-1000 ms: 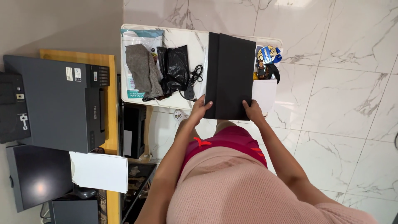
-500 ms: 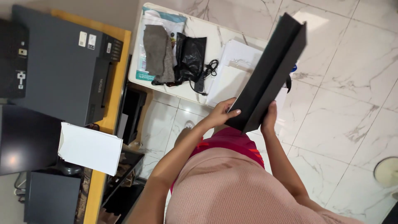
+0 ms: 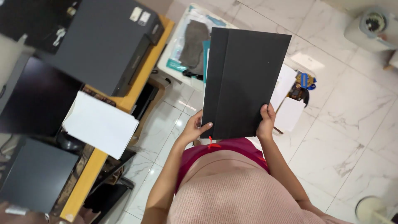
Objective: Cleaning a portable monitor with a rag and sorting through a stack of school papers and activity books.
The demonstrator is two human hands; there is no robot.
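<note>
Two hands grip the black folder's lower corners: left hand, right hand. Folder held up flat, above the table. Best: thumbs on top, level, clear of papers beneath.

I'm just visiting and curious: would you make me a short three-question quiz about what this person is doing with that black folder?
1. True or false: both hands grip the black folder at its lower edge.
2. Which hand shows a thumb on the folder's front face? A) left hand B) right hand C) neither
3. Fill in: the sheet lying on the wooden desk beside the grey printer is ____ in colour.

Key: 1 true; 2 A; 3 white, the white paper.
</note>
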